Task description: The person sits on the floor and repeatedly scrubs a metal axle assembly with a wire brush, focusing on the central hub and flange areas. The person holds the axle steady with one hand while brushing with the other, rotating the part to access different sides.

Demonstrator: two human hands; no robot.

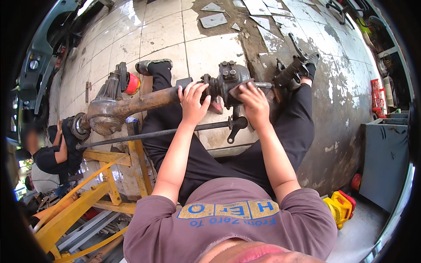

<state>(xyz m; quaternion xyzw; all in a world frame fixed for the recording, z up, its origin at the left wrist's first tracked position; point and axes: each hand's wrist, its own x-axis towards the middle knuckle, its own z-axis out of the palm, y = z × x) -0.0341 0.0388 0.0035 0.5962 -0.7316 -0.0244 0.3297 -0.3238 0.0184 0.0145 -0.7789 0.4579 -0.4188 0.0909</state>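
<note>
A rusty vehicle axle (144, 100) lies across in front of me, with a dark, greasy steering knuckle (231, 74) at its right end. My left hand (192, 105) rests on the axle tube beside the knuckle, fingers spread and nothing held in them. My right hand (254, 105) presses a brown flat piece, perhaps sandpaper (236, 91), against the knuckle's near side by the bare spindle (263, 85). Its fingertips are bent over the piece and partly hide it. Below both hands runs a long tie rod (162, 133), ending at a dark steering arm (237, 127).
A yellow frame (105, 188) stands at the left under the axle. Another person (55, 151) sits by its far-left end. Broken tiles (213, 20) lie on the floor ahead. Another dark metal part (289, 72) stands by my right foot, and a grey cabinet (386, 153) at the right.
</note>
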